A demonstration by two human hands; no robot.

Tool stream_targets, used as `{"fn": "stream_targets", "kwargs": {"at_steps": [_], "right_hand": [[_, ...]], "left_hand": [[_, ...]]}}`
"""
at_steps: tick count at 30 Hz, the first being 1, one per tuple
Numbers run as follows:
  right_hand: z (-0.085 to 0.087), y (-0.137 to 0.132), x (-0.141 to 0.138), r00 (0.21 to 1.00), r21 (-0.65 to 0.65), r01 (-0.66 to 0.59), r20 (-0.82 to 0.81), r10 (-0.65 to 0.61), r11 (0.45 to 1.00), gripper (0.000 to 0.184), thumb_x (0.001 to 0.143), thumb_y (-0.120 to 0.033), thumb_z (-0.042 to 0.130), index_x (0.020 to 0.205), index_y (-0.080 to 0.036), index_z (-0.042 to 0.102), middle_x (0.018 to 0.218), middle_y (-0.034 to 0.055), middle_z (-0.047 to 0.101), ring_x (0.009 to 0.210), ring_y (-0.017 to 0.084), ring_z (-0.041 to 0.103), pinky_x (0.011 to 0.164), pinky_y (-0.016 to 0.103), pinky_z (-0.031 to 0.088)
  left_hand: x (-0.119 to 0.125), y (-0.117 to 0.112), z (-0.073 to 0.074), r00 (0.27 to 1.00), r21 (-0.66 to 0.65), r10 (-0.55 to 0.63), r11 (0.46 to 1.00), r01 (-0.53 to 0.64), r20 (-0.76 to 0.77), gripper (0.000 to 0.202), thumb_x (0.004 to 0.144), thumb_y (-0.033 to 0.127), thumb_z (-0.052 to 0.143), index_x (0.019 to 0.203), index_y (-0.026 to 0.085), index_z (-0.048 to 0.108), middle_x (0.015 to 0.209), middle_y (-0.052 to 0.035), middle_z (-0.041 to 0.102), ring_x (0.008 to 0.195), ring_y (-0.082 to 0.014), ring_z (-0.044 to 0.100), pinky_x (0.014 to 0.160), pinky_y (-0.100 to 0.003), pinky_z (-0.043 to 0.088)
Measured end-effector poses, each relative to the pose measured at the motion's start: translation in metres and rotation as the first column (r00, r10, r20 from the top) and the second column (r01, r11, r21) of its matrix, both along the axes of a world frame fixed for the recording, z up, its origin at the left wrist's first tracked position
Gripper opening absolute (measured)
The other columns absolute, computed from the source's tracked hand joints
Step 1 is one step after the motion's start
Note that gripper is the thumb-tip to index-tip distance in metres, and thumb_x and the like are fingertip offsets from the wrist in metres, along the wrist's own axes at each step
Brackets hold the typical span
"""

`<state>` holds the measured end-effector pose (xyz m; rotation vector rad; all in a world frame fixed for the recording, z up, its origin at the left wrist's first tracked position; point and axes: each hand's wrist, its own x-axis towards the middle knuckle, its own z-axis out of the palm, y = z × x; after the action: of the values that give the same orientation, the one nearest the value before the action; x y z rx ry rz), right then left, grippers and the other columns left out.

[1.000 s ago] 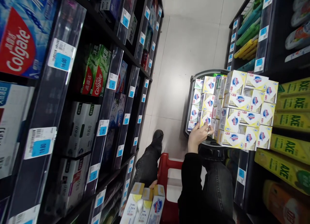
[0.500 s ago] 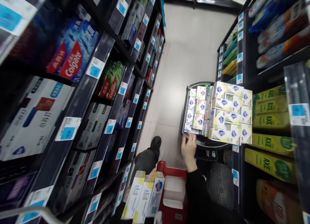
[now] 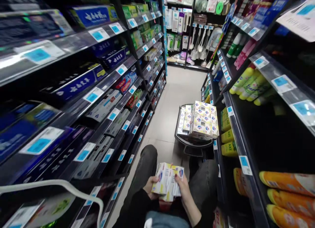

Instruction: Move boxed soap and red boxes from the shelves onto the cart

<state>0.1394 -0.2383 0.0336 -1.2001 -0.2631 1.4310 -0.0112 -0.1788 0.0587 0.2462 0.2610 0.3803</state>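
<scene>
Several white-and-yellow soap boxes [image 3: 167, 182] are held together in front of my lap. My left hand [image 3: 151, 187] grips their left side, its thumb on top. On the right side my right hand [image 3: 182, 188] is closed around the same boxes, fingers over the edge. Beyond my knees stands a black basket [image 3: 188, 143] holding a tall stack of similar soap boxes [image 3: 204, 121], with a lower row at its left. A bit of a red stool or crate [image 3: 165, 205] shows beneath the held boxes, mostly hidden.
Shelves of toothpaste boxes [image 3: 105, 104] line the left. Yellow AXE bottles [image 3: 228, 148] and orange bottles [image 3: 287, 185] fill the right shelves. A white cable [image 3: 71, 188] curves across the lower left. The tiled aisle floor [image 3: 182, 86] leads to a rack of hanging utensils [image 3: 200, 45].
My right hand has left the basket's edge and now holds the soap boxes with my left. The boxes have moved to the middle of my lap. My view has tilted up.
</scene>
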Motion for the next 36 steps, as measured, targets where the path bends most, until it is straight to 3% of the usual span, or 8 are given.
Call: {"fn": "stream_targets", "kwargs": {"at_steps": [7, 12, 16, 21, 24, 27, 31, 36], "right_hand": [[0.038, -0.038, 0.025, 0.99, 0.009, 0.128, 0.057, -0.128, 0.992, 0.073, 0.059, -0.053, 0.081, 0.116, -0.019, 0.05, 0.108, 0.0076, 0.068, 0.103, 0.025, 0.066, 0.094, 0.039, 0.052], [0.033, -0.033, 0.054, 0.898, -0.034, 0.385, 0.243, -0.366, 0.922, 0.067, 0.067, -0.062, 0.065, 0.115, -0.02, 0.046, 0.099, 0.0043, 0.066, 0.087, 0.02, 0.068, 0.08, 0.034, 0.055], [0.016, -0.006, 0.085, 0.848, -0.13, 0.238, 0.512, -0.141, 0.963, 0.058, 0.079, -0.057, 0.044, 0.121, -0.016, 0.046, 0.086, 0.0053, 0.065, 0.08, 0.023, 0.067, 0.075, 0.039, 0.054], [0.01, 0.066, 0.092, 0.692, -0.152, 0.117, 0.721, 0.029, 0.982, 0.072, 0.071, -0.035, 0.063, 0.135, -0.006, 0.047, 0.095, 0.0167, 0.064, 0.113, 0.033, 0.056, 0.096, 0.047, 0.044], [0.014, 0.134, 0.079, 0.36, -0.197, -0.054, 0.911, 0.203, 0.979, 0.071, 0.081, -0.028, 0.058, 0.145, -0.003, 0.039, 0.119, 0.0266, 0.056, 0.125, 0.036, 0.047, 0.101, 0.047, 0.039], [0.01, 0.209, 0.068, 0.07, -0.305, -0.035, 0.949, 0.307, 0.952, 0.066, 0.09, -0.026, 0.047, 0.151, -0.006, 0.031, 0.144, 0.0343, 0.032, 0.124, 0.038, 0.048, 0.098, 0.049, 0.039], [-0.02, 0.289, 0.068, -0.123, -0.451, 0.09, 0.88, 0.459, 0.888, 0.06, 0.093, -0.018, 0.033, 0.153, -0.007, 0.029, 0.148, 0.0362, 0.024, 0.115, 0.036, 0.053, 0.086, 0.049, 0.045], [-0.07, 0.328, 0.088, -0.237, -0.498, 0.172, 0.816, 0.527, 0.85, 0.063, 0.09, -0.011, 0.028, 0.153, -0.008, 0.031, 0.148, 0.0339, 0.028, 0.108, 0.033, 0.055, 0.079, 0.046, 0.048]], "left_hand": [[0.009, -0.046, 0.006, 0.994, -0.072, 0.108, 0.992, -0.107, 0.005, 0.058, 0.08, 0.033, 0.06, 0.131, 0.006, 0.056, 0.118, -0.02, 0.067, 0.122, -0.0386, 0.056, 0.108, -0.058, 0.034], [-0.014, -0.045, 0.008, 0.972, -0.152, 0.21, 0.963, -0.224, -0.104, 0.067, 0.075, 0.028, 0.061, 0.138, 0.006, 0.049, 0.11, -0.0174, 0.07, 0.112, -0.0356, 0.063, 0.104, -0.055, 0.04], [-0.044, -0.021, 0.0, 0.911, -0.164, 0.372, 0.902, -0.4, -0.176, 0.066, 0.079, 0.027, 0.06, 0.141, 0.009, 0.046, 0.113, -0.0174, 0.069, 0.11, -0.0336, 0.064, 0.104, -0.053, 0.042], [-0.063, -0.009, -0.029, 0.891, -0.215, 0.426, 0.866, -0.452, -0.155, 0.059, 0.077, 0.03, 0.065, 0.133, 0.013, 0.056, 0.109, -0.0155, 0.071, 0.11, -0.0327, 0.065, 0.105, -0.051, 0.041], [-0.062, -0.01, -0.04, 0.89, -0.267, 0.397, 0.854, -0.448, -0.224, 0.06, 0.074, 0.028, 0.067, 0.132, 0.015, 0.058, 0.108, -0.0154, 0.072, 0.111, -0.0342, 0.065, 0.104, -0.051, 0.043], [-0.064, -0.009, -0.041, 0.876, -0.354, 0.329, 0.82, -0.451, -0.353, 0.066, 0.071, 0.03, 0.068, 0.135, 0.02, 0.056, 0.112, -0.014, 0.071, 0.112, -0.0375, 0.063, 0.097, -0.054, 0.048], [-0.082, -0.002, -0.053, 0.795, -0.422, 0.268, 0.731, -0.536, -0.545, 0.072, 0.065, 0.044, 0.07, 0.135, 0.041, 0.052, 0.115, -0.0043, 0.071, 0.112, -0.0427, 0.061, 0.081, -0.061, 0.051], [-0.106, -0.002, -0.084, 0.747, -0.555, 0.098, 0.607, -0.568, -0.658, 0.088, 0.042, 0.049, 0.072, 0.127, 0.057, 0.051, 0.119, 0.0027, 0.068, 0.114, -0.049, 0.057, 0.069, -0.066, 0.049]]}}
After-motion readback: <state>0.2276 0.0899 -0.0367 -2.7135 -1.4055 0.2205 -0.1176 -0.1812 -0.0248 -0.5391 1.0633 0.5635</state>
